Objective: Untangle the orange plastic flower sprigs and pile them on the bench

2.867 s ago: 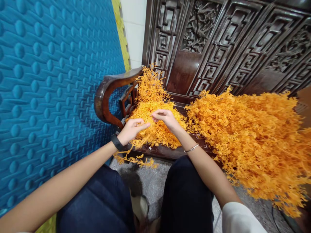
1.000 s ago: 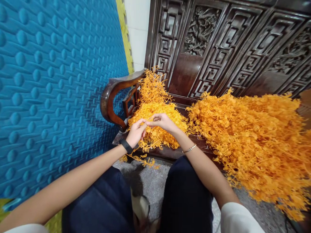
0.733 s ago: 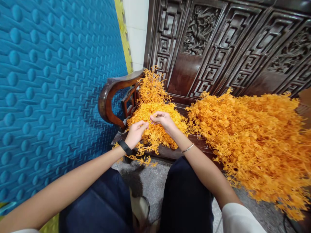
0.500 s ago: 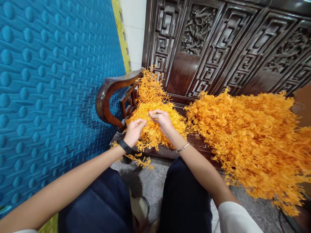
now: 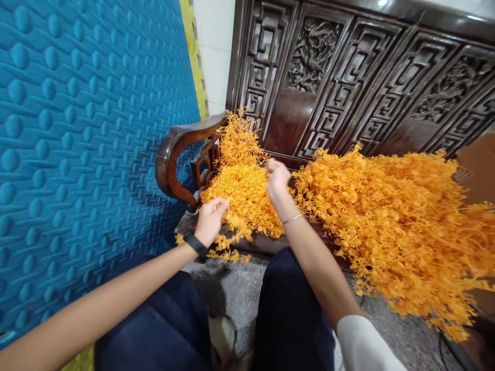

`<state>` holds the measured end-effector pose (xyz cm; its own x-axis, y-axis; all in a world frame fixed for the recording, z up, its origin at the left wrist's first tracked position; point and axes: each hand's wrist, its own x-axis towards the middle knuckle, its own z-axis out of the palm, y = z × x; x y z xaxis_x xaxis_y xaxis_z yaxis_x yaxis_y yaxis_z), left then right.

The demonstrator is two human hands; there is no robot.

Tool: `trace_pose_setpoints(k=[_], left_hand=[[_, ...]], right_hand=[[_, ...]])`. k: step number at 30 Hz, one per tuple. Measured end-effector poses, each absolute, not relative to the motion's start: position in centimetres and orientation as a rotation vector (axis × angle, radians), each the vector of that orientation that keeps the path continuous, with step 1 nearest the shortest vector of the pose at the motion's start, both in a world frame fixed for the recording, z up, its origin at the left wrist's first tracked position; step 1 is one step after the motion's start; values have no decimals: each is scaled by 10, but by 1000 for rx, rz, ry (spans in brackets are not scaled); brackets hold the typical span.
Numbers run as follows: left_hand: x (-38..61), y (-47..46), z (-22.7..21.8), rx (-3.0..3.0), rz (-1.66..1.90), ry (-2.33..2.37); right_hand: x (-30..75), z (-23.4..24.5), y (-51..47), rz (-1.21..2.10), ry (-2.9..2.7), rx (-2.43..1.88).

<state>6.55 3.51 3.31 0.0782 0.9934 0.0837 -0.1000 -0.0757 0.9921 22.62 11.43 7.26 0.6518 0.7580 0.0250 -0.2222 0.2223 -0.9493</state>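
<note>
My left hand [image 5: 211, 220] is closed in a pinch at the near left of a small heap of orange curly plastic sprigs [image 5: 247, 193] on a dark wooden bench. From its fingers hangs an orange plastic sprig [image 5: 236, 228] over the bench's front edge. Raised over the right side of the same heap, my right hand [image 5: 278, 180] has its fingers curled together. Motion blurs its fingertips, so anything in them is too small to make out. A thinner tangle of orange stems [image 5: 240, 139] leans behind the heap, against the armrest and backrest.
A much larger pile of orange sprigs [image 5: 386, 221] spreads across the bench to the right and overhangs its front. The curved wooden armrest [image 5: 167, 159] stands at the left, beside a blue foam mat [image 5: 96, 129]. Behind rises the carved backrest [image 5: 290, 121]; cardboard [image 5: 477, 165] shows far right.
My right hand has moved right and slightly away from me, parting from the left. My left hand has drawn slightly down and nearer, with the sprig hanging beside it.
</note>
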Motion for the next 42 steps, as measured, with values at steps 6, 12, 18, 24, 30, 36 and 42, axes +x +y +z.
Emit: trace_pose_setpoints(k=[6, 12, 18, 24, 30, 36, 42], left_hand=[[67, 31, 31, 1199, 1156, 1010], [67, 44, 35, 1217, 1161, 977], [66, 44, 33, 1247, 1203, 948], [68, 39, 37, 1237, 1199, 889], [68, 36, 36, 1233, 1219, 938], [69, 36, 36, 1247, 1279, 978], [72, 44, 36, 1259, 1355, 1008]], right_hand=[[279, 58, 133, 538, -1034, -1392], [272, 56, 113, 470, -1431, -1444], [227, 61, 72, 1333, -1799, -1043], [214, 57, 69, 1393, -1553, -1011], [220, 59, 72, 1362, -1535, -1015], [209, 59, 72, 1287, -1382, -1064], [197, 57, 74, 1143, -1289, -1125]])
